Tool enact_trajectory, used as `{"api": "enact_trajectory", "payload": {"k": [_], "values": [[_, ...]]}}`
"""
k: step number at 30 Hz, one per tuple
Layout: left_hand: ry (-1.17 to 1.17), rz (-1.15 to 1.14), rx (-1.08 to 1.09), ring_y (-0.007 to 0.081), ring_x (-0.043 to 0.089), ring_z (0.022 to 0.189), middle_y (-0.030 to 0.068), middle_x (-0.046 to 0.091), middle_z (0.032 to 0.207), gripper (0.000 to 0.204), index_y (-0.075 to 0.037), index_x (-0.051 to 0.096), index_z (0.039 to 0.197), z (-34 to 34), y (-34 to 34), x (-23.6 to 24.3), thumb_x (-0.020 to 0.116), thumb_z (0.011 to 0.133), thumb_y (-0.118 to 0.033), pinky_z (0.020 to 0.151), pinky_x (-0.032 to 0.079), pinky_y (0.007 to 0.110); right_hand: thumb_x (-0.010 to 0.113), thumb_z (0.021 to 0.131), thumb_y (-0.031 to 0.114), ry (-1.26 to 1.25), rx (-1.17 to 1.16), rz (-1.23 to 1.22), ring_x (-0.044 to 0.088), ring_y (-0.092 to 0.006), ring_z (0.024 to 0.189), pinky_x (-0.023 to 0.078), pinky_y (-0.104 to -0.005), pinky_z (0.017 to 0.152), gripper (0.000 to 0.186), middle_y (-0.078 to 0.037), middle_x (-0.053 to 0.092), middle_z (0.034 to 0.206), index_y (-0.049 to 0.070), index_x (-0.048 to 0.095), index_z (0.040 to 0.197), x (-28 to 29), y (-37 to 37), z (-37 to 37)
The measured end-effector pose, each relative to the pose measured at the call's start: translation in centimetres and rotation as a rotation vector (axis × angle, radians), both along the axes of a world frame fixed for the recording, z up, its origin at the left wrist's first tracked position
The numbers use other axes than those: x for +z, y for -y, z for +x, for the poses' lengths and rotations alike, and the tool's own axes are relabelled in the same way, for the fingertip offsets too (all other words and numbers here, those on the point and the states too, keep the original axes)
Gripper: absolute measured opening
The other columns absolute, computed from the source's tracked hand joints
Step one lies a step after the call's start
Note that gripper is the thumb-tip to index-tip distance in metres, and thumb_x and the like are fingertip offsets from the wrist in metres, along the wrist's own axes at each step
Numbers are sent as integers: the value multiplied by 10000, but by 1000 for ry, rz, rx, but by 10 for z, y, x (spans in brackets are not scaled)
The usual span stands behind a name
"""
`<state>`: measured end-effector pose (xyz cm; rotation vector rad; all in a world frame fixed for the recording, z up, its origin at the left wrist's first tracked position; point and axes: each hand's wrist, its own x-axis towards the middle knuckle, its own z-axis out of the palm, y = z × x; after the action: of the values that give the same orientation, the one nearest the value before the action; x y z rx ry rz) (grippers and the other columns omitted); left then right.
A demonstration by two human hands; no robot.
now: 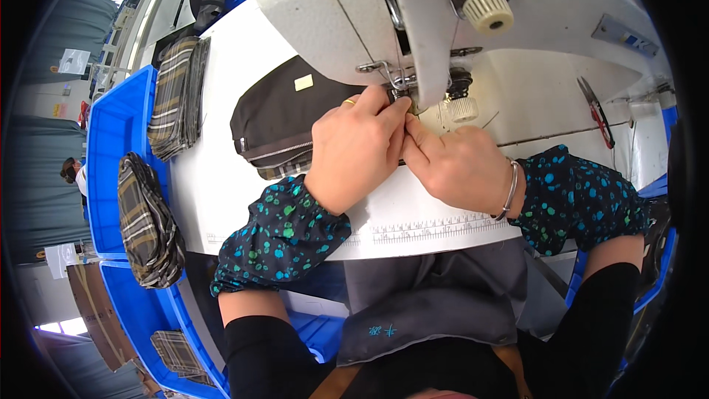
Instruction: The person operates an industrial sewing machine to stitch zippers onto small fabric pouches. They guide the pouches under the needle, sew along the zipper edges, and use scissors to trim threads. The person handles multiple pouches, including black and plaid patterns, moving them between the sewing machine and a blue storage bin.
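Note:
A black fabric pouch piece with a zipper and plaid cloth along its near edge lies under the head of a white sewing machine. My left hand presses on its right end, fingers bent and closed close to the needle area. Beside it, my right hand pinches the same end, thumb and forefinger together, touching the left fingertips. The pinched edge is mostly hidden under my fingers. A small pale yellow label sits on the black cloth.
Red-handled thread snips lie on the right of the white table. Stacked plaid pieces stand at the table's left, beside a blue bin. Another plaid bundle hangs over the bin's edge. A printed ruler runs along the front.

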<state>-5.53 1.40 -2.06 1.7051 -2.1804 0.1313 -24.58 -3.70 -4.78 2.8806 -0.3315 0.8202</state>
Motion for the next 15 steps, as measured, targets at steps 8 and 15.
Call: {"api": "enact_trajectory", "payload": {"k": [8, 15], "values": [[172, -150, -16, 168, 609, 661, -19, 557, 860, 256, -154, 804, 997, -6, -20, 4, 800, 746, -106, 556, 497, 317, 669, 821, 154, -7, 41, 50, 660, -148, 539, 509, -304, 481, 232, -258, 755, 1086, -24, 715, 962, 0, -1, -4], [23, 11, -20, 206, 643, 747, 13, 585, 929, 302, -129, 792, 1064, 0, -17, 5, 767, 764, -105, 607, 539, 348, 669, 824, 141, 1, 93, 65, 627, -131, 515, 496, -294, 474, 262, -248, 737, 1134, -33, 703, 1016, 1, -1, -6]]}}
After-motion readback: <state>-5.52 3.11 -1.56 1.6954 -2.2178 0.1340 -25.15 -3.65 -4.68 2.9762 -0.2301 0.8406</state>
